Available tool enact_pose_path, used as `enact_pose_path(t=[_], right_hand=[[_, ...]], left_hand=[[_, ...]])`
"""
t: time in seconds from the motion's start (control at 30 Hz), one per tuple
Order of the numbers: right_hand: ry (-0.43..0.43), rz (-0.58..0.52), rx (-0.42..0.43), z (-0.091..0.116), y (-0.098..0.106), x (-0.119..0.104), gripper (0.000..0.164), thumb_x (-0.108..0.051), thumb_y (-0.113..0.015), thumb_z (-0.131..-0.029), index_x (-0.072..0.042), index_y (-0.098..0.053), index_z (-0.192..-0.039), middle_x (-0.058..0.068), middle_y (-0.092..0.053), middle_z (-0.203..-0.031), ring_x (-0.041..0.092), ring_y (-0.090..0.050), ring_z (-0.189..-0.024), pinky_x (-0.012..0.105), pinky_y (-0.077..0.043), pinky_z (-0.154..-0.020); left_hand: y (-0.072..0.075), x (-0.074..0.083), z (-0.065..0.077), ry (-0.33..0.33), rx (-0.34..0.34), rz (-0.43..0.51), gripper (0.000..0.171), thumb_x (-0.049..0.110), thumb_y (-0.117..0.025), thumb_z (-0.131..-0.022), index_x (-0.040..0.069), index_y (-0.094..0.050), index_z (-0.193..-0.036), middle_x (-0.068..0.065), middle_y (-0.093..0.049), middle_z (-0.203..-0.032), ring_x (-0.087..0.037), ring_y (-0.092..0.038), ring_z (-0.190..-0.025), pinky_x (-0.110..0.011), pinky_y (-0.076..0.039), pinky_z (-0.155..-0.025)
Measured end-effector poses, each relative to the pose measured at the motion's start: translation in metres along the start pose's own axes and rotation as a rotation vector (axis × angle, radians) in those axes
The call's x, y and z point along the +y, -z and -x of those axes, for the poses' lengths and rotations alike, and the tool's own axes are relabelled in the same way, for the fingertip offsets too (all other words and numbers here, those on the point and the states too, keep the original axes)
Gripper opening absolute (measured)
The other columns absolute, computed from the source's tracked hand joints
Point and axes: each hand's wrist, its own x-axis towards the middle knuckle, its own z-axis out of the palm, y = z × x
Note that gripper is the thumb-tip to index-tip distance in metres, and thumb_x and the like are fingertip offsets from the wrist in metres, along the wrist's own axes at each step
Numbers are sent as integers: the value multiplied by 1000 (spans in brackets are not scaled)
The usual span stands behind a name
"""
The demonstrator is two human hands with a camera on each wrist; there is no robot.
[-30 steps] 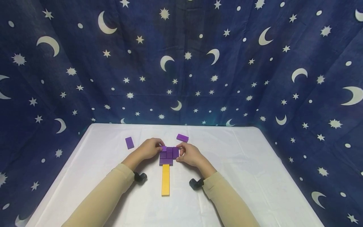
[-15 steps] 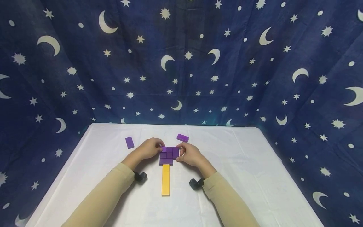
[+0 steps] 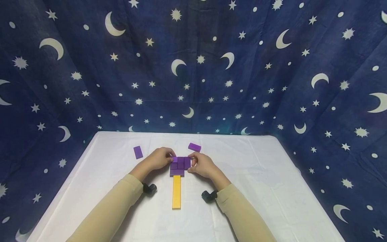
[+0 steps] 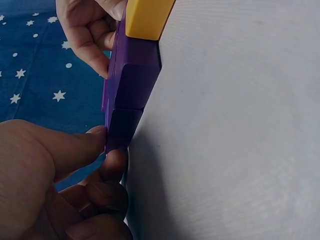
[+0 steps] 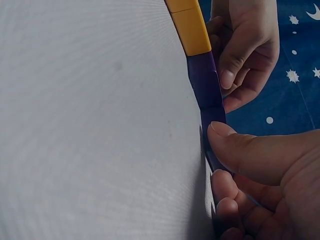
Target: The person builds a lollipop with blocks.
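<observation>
Several purple blocks [image 3: 180,162] lie flat and close together on the white table, forming a compact patch. Below the patch's front block [image 3: 176,172], a long yellow strip [image 3: 176,192] runs toward me; the right wrist view shows a seam across its yellow pieces [image 5: 190,27]. My left hand [image 3: 159,158] pinches the upper-left purple block [image 3: 174,159] between thumb and fingers, partly covering it. On the other side my right hand [image 3: 203,164] grips the right-hand purple block [image 3: 187,163], thumb at its near end and fingers at its far end.
Two loose purple blocks lie farther back: one flat block [image 3: 138,152] left of my left hand, another block [image 3: 195,147] behind my right hand. A white cloth covers the table [image 3: 251,188]. A dark blue star-and-moon curtain [image 3: 193,84] rises behind it and along both sides.
The upper-left purple block has slid slightly toward me and now stands level with the block beside it. Both hands stay nearly still.
</observation>
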Motion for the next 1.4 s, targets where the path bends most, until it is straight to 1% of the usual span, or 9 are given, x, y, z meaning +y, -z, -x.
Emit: enact_pose_path(t=[0.1,0.4,0.5,0.73,0.83,0.97,1.07,1.23,1.4], right_hand=[[-5,-1,1,-1,0,0,63,-18,-93,-81,-15,-69,-138,-2,-64,-86,15,-57,-80,34,-46,-77],[-6,-11,-6,-1,0,1,63,-19,-93,-82,-15,-68,-139,-1,-64,-87,16,-57,-80,34,-46,-76],[-7,-10,-5,-1,0,1,62,-19,-93,-82,-15,-68,-139,-1,-64,-86,16,-57,-80,34,-46,-77],[4,-9,-1,0,0,1,62,-18,-93,-82,-13,-68,-138,0,-64,-86,16,-57,-80,34,-46,-77],[2,-7,-1,1,0,0,62,-18,-93,-81,-14,-68,-138,-1,-64,-86,16,-57,-80,34,-46,-76],[-2,-12,1,2,1,-1,63,-17,-94,-80,-14,-68,-138,-1,-64,-87,16,-56,-80,35,-46,-76],[-3,-17,0,2,1,-1,63,-17,-94,-81,-14,-68,-138,-1,-64,-87,16,-56,-79,35,-45,-76],[3,-13,-2,1,1,0,63,-17,-94,-81,-13,-68,-138,-1,-63,-87,16,-55,-79,34,-45,-76],[5,-11,-4,1,2,0,63,-17,-94,-81,-13,-68,-138,0,-63,-86,16,-56,-79,34,-45,-76]], left_hand=[[0,0,0,9,-6,8,16,11,-67,-102,15,-78,-114,-10,-78,-110,-27,-70,-106,-55,-54,-107],[3,-1,1,9,-7,18,19,11,-66,-103,15,-77,-118,-11,-76,-111,-27,-70,-107,-56,-55,-106],[3,-1,1,7,-12,19,18,11,-68,-102,14,-77,-117,-9,-76,-109,-25,-70,-104,-55,-55,-105],[1,-3,1,21,-7,30,15,10,-70,-101,14,-78,-112,-8,-77,-109,-24,-68,-104,-55,-55,-107],[1,-3,0,15,-5,30,13,10,-71,-100,14,-78,-110,-6,-76,-104,-22,-67,-100,-53,-55,-103],[1,-2,0,5,0,26,12,11,-72,-99,14,-79,-108,-3,-74,-96,-19,-64,-91,-49,-56,-95],[1,-2,0,7,0,23,12,11,-72,-99,14,-78,-108,-2,-73,-95,-18,-63,-90,-47,-56,-93],[1,-2,0,20,-3,31,13,11,-71,-99,14,-78,-109,-3,-73,-97,-19,-64,-92,-49,-55,-96],[1,-1,2,18,0,41,14,12,-72,-100,14,-78,-113,-4,-73,-100,-21,-64,-95,-51,-55,-99]])
